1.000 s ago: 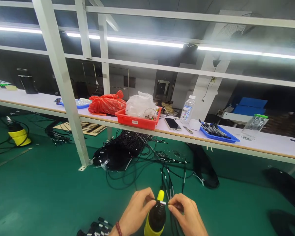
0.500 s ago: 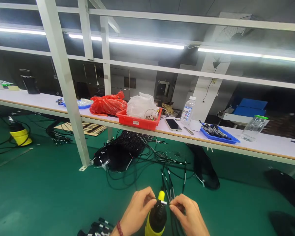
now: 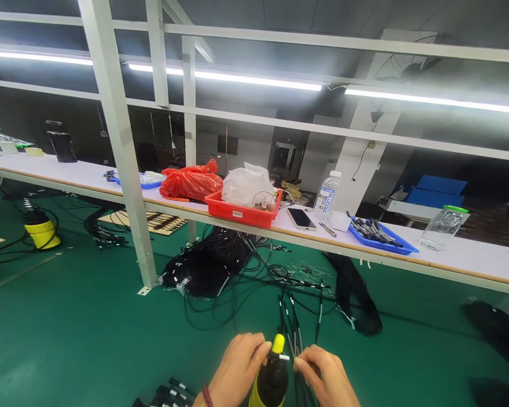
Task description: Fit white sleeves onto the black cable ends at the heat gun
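Observation:
Low in the head view, my left hand (image 3: 240, 366) is closed in a pinch on a short black cable end with a white band (image 3: 284, 357). My right hand (image 3: 326, 373) is also pinched, its fingertips a small gap to the right of the white band; whatever they hold is too small to make out. Just below my fingers stands a black-and-yellow device (image 3: 274, 381) with a ribbed black top. A yellow rounded tip (image 3: 279, 343) shows just beyond the cable end. Several black cables with grey sleeves (image 3: 294, 325) lie behind and beside my right hand.
The long white bench (image 3: 458, 263) ahead bears a red tray (image 3: 241, 216), a phone (image 3: 300, 219), a bottle (image 3: 327, 195), a blue tray (image 3: 407, 249) and a jar (image 3: 443, 229). A black cable heap (image 3: 207, 265) lies beneath. Black cable ends (image 3: 169, 395) sit at lower left.
My right fingertips have moved slightly away from the white band, leaving a gap. The left hand keeps its pinch. The whole view has shifted a little.

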### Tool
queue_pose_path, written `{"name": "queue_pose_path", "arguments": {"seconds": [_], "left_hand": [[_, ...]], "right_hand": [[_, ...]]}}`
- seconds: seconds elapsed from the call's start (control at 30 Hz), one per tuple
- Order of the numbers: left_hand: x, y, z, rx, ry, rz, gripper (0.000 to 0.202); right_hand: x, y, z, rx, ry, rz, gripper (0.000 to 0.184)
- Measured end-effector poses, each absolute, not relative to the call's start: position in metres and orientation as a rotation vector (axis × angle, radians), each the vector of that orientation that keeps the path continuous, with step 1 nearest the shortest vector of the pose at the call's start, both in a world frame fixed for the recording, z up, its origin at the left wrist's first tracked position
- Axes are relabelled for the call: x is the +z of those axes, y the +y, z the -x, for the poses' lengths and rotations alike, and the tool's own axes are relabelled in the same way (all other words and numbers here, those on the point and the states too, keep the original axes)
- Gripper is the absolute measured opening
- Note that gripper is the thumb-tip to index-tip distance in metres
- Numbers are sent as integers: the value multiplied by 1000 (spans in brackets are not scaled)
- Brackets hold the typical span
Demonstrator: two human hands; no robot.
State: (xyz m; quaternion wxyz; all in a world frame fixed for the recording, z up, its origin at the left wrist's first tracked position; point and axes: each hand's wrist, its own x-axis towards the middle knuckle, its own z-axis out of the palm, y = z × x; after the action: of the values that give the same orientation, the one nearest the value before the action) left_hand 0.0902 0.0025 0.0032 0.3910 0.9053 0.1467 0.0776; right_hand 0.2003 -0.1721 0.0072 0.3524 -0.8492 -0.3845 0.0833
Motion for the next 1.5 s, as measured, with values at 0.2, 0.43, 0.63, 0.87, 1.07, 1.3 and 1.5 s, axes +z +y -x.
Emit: {"name": "queue_pose_path", "arguments": {"seconds": [0.2,0.43,0.63,0.87,1.07,1.3,1.5], "left_hand": [[7,3,-88,271,289,-2144,8],[4,5,-89,283,338,-2240,26],[3,8,-87,273,365,-2249,32],[15,9,-86,257,311,-2121,32],[21,5,-85,263,299,-2149,30],[15,2,-85,274,343,-2291,44],[19,-2,-89,228,389,-2286,57]], "right_hand": [[5,-168,-201,203,-991,2141,21],[5,-165,-194,197,-941,2189,32],[8,-162,-191,219,-902,2155,33],[20,-164,-189,274,-936,2097,27],[25,-167,-187,353,-877,2066,28],[27,-168,-184,351,-835,2117,36],[21,-170,-183,296,-811,2194,45]]}}
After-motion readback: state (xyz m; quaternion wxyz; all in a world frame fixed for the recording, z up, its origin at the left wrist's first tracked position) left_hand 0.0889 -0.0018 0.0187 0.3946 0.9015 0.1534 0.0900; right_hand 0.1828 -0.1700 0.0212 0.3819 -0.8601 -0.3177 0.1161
